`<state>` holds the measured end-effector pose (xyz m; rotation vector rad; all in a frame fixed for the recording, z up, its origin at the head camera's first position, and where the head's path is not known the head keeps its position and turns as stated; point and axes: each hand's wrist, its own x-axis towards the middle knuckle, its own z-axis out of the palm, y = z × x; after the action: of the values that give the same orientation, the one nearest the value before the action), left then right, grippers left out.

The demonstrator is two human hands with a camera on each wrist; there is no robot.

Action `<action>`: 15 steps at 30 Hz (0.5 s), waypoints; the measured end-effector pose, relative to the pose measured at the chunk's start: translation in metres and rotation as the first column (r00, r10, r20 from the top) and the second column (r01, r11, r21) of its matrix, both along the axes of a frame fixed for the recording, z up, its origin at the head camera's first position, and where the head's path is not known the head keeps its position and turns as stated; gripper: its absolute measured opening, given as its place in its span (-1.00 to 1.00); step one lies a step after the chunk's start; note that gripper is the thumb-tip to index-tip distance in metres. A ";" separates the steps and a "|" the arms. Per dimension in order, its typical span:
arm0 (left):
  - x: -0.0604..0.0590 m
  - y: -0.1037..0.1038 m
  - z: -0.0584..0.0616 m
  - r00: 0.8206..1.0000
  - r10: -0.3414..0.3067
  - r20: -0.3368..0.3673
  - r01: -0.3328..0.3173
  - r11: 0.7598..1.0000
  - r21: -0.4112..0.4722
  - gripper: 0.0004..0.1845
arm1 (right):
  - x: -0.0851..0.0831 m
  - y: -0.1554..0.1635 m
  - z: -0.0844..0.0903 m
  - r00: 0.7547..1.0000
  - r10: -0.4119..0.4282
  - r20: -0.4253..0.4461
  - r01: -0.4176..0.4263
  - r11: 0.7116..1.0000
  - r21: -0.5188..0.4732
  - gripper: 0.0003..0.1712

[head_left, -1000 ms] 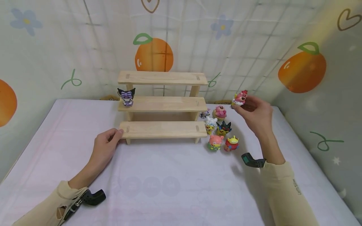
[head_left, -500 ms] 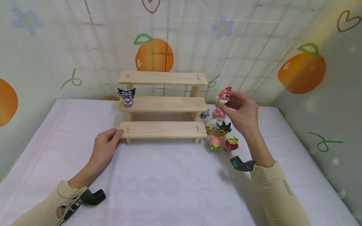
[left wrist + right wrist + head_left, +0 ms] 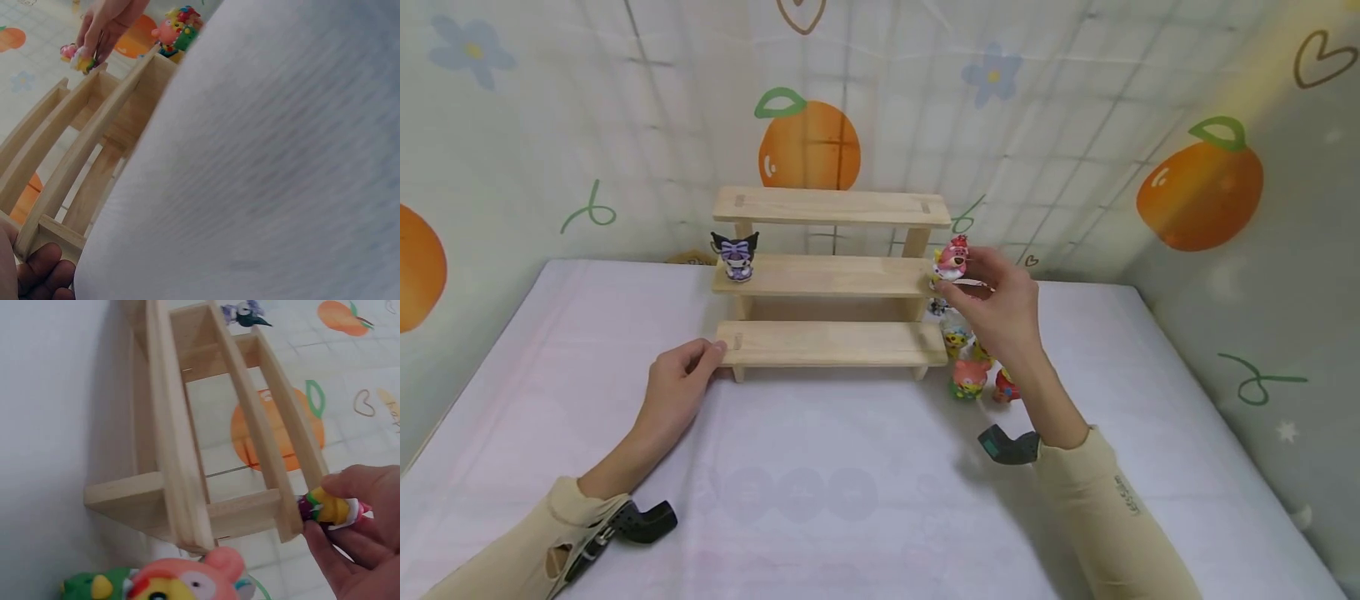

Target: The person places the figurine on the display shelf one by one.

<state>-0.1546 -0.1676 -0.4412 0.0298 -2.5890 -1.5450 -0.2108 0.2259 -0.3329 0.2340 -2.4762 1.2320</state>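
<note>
a: right hand (image 3: pixel 1000 308) status?
b: thumb and fingers pinched on a pink bear figurine (image 3: pixel 951 260) with a red top. hand only as wide as the figurine.
a: where's the figurine?
b: at that hand's fingertips, upright, by the right end of the middle tier (image 3: pixel 835 277) of a three-tier wooden stand (image 3: pixel 831 206). can't tell if its base touches the board.
a: left hand (image 3: pixel 677 383)?
b: gripping the left end of the bottom tier (image 3: pixel 835 343). thumb at the edge in the head view, fingers curled in against the wood in the left wrist view.
a: anything else on the stand?
b: figurine with a black eared hood and purple bow (image 3: pixel 739 260), on the middle tier, beyond the left hand, at the opposite end from the right hand.
a: under the right hand?
b: small figurines on the white tablecloth (image 3: pixel 820 467), some partly hidden by it. pink-eared one (image 3: pixel 970 379) nearer the wearer than the hand, red one (image 3: pixel 1006 387) just right of that, white-topped one (image 3: pixel 956 337) below the fingertips.
a: behind both hands?
b: curtain printed with oranges (image 3: pixel 887 108).
</note>
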 end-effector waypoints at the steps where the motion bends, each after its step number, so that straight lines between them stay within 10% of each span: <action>1: 0.000 0.000 0.000 1.000 0.001 0.001 -0.001 1.000 0.000 -0.50 | -0.001 -0.002 -0.001 1.000 0.003 -0.001 -0.003 1.000 -0.006 -0.45; 15: -0.001 0.000 -0.002 1.000 0.005 -0.006 -0.005 1.000 0.002 -0.50 | -0.001 -0.008 -0.006 1.000 0.018 -0.025 -0.018 1.000 0.012 -0.48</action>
<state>-0.1559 -0.1676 -0.4430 0.0323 -2.5805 -1.5440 -0.2122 0.2180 -0.3385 0.2735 -2.4660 1.2146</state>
